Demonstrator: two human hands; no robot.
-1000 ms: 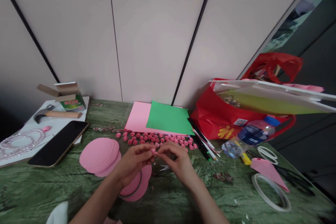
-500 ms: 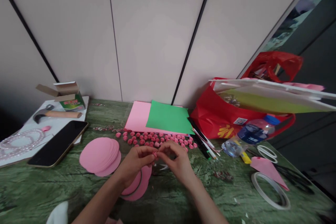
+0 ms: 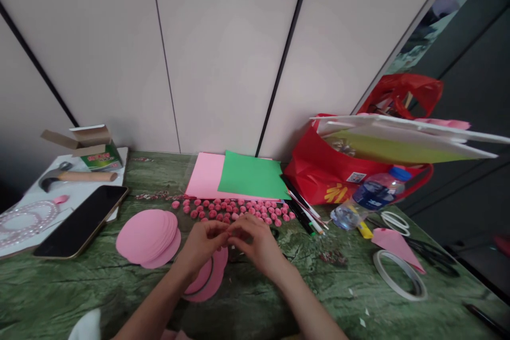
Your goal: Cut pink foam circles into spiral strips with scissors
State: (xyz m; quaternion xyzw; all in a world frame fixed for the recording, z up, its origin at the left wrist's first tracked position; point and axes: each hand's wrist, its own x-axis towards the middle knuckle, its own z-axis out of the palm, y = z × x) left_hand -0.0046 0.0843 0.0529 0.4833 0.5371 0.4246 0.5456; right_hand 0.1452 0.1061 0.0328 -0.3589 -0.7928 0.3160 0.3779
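Observation:
My left hand and my right hand meet at the fingertips above the table, both with fingers pinched. Between them is a small pink piece of paper, mostly hidden by the fingers. Just beyond my hands lie many small pink rolled paper balls in loose rows. Under my left wrist rest pink paper circles, one with a dark curved line on it. To the left is a fanned stack of pink paper circles.
Pink sheets and a green sheet lie behind. At right are pens, a water bottle, a red bag, a tape roll and black scissors. A phone, hammer and box are left.
My fingertips have drawn closer together, covering the pink bit that showed between them. The whole view has shifted a little, so things at the right appear further left.

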